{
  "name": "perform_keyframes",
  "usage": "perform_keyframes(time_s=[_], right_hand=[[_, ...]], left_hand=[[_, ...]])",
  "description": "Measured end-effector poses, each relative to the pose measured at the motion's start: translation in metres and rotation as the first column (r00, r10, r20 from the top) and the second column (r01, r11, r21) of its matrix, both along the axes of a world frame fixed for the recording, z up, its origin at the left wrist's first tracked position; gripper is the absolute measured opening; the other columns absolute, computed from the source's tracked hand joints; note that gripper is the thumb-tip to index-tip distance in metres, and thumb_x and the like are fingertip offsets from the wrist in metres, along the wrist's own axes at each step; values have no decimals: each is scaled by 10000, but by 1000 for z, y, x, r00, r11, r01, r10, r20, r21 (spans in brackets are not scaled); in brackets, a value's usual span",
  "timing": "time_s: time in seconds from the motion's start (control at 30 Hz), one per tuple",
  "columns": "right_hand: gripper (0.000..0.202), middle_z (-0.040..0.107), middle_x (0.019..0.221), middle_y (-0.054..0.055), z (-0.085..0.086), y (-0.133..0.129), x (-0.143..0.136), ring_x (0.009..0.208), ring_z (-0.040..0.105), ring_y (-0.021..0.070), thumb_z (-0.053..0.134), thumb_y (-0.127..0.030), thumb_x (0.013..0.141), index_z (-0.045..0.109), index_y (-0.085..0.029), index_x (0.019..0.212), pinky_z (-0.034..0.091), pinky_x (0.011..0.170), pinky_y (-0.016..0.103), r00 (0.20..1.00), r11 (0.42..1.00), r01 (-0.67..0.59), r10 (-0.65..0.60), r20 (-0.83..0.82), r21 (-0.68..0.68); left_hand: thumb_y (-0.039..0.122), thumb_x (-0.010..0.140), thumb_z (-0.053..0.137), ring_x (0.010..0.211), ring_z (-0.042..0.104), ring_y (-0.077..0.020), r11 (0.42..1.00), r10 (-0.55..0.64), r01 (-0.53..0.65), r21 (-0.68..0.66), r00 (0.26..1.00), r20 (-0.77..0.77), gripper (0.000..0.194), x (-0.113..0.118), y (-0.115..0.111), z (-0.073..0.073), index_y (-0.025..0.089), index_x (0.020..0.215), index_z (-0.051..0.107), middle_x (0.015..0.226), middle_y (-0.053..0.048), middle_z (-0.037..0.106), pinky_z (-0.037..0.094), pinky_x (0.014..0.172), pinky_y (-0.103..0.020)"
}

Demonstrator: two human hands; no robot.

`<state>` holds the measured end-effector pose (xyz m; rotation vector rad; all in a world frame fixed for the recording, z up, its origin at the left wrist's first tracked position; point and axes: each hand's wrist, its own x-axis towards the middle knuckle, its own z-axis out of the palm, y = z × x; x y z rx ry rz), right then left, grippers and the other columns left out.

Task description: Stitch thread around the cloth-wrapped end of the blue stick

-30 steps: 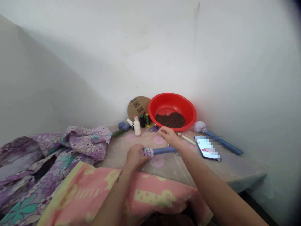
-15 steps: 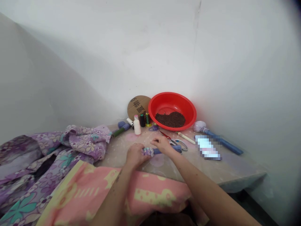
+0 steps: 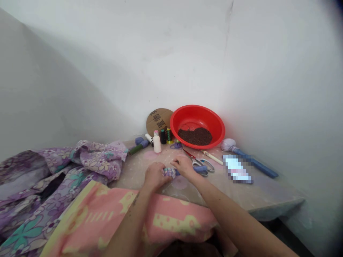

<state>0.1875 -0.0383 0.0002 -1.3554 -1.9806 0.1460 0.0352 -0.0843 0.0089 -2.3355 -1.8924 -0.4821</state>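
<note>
Cloth (image 3: 169, 172) on a blue stick (image 3: 200, 169) is grasped by the left hand (image 3: 155, 175); the right hand's (image 3: 185, 166) grip cannot be told; binding seems unfinished.

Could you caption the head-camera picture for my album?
Left hand holds a blue stick by its patterned wrapping, right hand close beside, with thread spools and a red basin behind.

Blue rod (image 3: 200, 169) lying crosswise, patterned cloth (image 3: 169, 172) around one end

The pale surface (image 3: 227, 192) carries floral cloth (image 3: 100, 159), thread spools (image 3: 157, 145), a red basin (image 3: 199, 116), scissors (image 3: 197, 163), a cream pen-like tool (image 3: 213, 157) and a phone (image 3: 237, 168).
</note>
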Motion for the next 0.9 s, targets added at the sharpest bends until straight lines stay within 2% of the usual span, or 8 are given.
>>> perform_keyframes(time_s=[0.17,0.27,0.4,0.47,0.53,0.67,0.8,0.9], right_hand=[[230,633,770,37,11,6,3,700,535,139,454,-341,770,625,-188,785,336,613,221,986,990,132,-125,-114,55],[227,645,765,41,15,9,8,702,553,153,472,-347,754,641,-200,792,350,611,230,984,990,144,-144,-102,-8],[277,649,860,55,14,10,20,786,560,169,445,-298,760,614,-204,958,370,658,243,965,977,209,-213,-152,-41],[273,649,839,52,14,6,25,769,559,174,437,-296,754,621,-199,931,370,645,247,954,969,246,-247,-172,-29],[248,646,757,41,12,-2,27,701,555,169,430,-306,749,640,-194,816,359,598,241,959,973,230,-232,-164,-31],[230,628,659,24,1,-27,17,622,533,150,442,-304,728,634,-182,691,328,532,222,984,992,104,-113,-140,-68],[186,647,667,21,-19,-47,1,614,550,146,479,-247,695,656,-190,709,342,540,219,989,979,-16,-14,-147,-202],[209,668,745,31,-28,-52,-4,666,575,163,475,-218,694,673,-212,762,354,558,228,993,967,-18,-13,-121,-255]], left_hand=[[485,560,586,835,511,-178,1000,-4,4,2,1000,11,404,0,0,-1,207,853,586,867,-40,592,333,671,-244],[496,565,580,845,511,-185,1000,-14,14,-11,1000,24,422,-1,-2,3,202,867,589,878,-48,597,338,683,-245],[452,743,391,862,508,-164,994,-93,97,-45,992,81,342,-5,1,7,214,857,609,885,-36,613,339,729,-236],[379,795,310,860,509,-152,991,-110,117,-60,989,102,351,-8,5,6,220,843,619,883,-26,619,341,736,-232],[336,785,333,879,507,-148,991,-98,107,-80,989,107,316,-10,9,5,230,881,615,920,-16,618,343,742,-226],[315,745,402,919,507,-156,991,-50,58,-117,996,75,297,-10,15,3,247,962,594,979,-13,611,347,758,-229],[342,753,385,932,513,-164,993,-32,39,-109,998,62,308,-9,19,1,234,945,600,985,-29,612,350,765,-236],[360,750,383,929,520,-172,994,-18,25,-109,998,67,316,-10,23,-1,229,938,601,985,-36,614,354,760,-242]])
